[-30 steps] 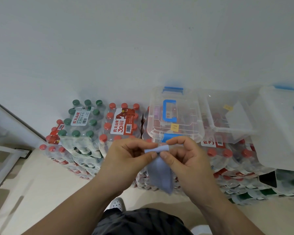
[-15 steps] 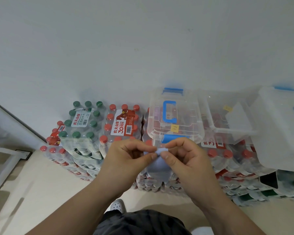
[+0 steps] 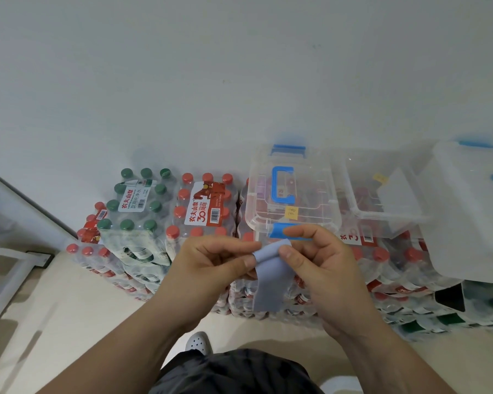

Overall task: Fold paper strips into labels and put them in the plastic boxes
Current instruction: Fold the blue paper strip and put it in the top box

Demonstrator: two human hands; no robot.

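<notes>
A pale blue paper strip [image 3: 271,282] hangs in front of me, its top end bent over. My left hand [image 3: 211,268] pinches the strip's upper left edge between thumb and forefinger. My right hand [image 3: 322,268] pinches the folded top from the right. Behind my hands a clear plastic box [image 3: 292,194] with a closed lid, blue handle and blue latches rests on packs of bottled water; a small yellow label [image 3: 291,214] is stuck on it. To its right an open clear box [image 3: 382,211] holds another yellow label [image 3: 380,177].
Shrink-wrapped packs of water bottles with green caps [image 3: 138,200] and red caps [image 3: 205,206] are stacked on the floor against a white wall. A large translucent lid [image 3: 473,211] leans at the right. A white frame [image 3: 3,274] sits at the left. My shoe [image 3: 199,343] shows below.
The strip hung long a second ago, was bunched up between both hands half a second ago, and now hangs down again with its top end folded over.
</notes>
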